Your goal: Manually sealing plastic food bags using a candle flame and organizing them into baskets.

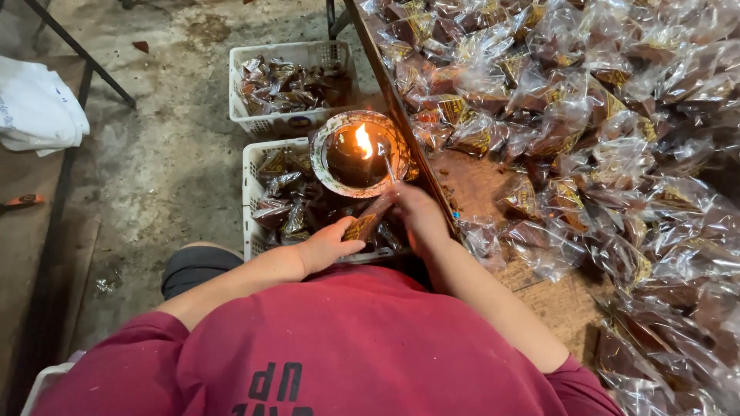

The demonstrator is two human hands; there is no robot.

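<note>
Packet: small clear-wrapped brown packet (pixel 362 226) with a yellow label, just below frame centre, over the near basket, at 6 o'clock from the flame.
Left hand: left hand (pixel 327 245), forearm running in from 7 o'clock, fingers curled shut around the packet's lower end, thumb on top.
Right hand: right hand (pixel 416 212), forearm coming in from 5 o'clock, fingertips pinched on the packet's upper end, close under the lamp's rim.
Lamp: round open lamp (pixel 358 154) with dark liquid and a lit flame (pixel 363 141), at 12 o'clock from the hands, resting across the near basket's far edge and touching the table edge.
Near basket: white plastic basket (pixel 250 192) with sealed packets inside, directly under the hands.
Far basket: second white basket (pixel 289 88), also with packets, at 11 o'clock, beyond the lamp.
Table: wooden table (pixel 470 181) at 3 o'clock, its edge just beside the right hand, heaped with a pile of wrapped packets (pixel 586 115).
Floor: stained concrete floor (pixel 162 154) at 9 o'clock; white cloth (pixel 35 108) well apart at 10 o'clock.
Foreground: red shirt (pixel 362 347) at 6 o'clock, hiding both upper arms.
</note>
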